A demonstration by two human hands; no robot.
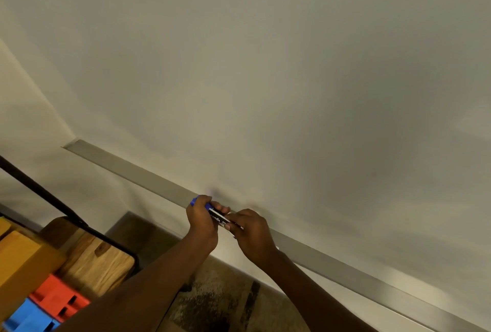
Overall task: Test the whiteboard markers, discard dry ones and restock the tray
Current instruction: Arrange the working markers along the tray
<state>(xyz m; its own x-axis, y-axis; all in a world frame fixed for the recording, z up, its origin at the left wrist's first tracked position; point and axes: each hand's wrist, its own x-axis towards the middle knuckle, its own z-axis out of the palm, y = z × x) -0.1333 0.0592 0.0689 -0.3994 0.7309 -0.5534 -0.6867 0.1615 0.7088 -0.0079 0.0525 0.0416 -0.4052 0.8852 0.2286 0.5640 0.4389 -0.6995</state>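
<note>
Both hands gripping marker, between fists

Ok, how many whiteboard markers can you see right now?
1: the blue marker with a black-and-white label, held between the left hand and right hand over the grey metal tray. More could be hidden behind the hands.

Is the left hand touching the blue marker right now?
Touching. The head view shows the left hand curled round the cap end of the blue marker, while the right hand pinches its barrel.
</note>
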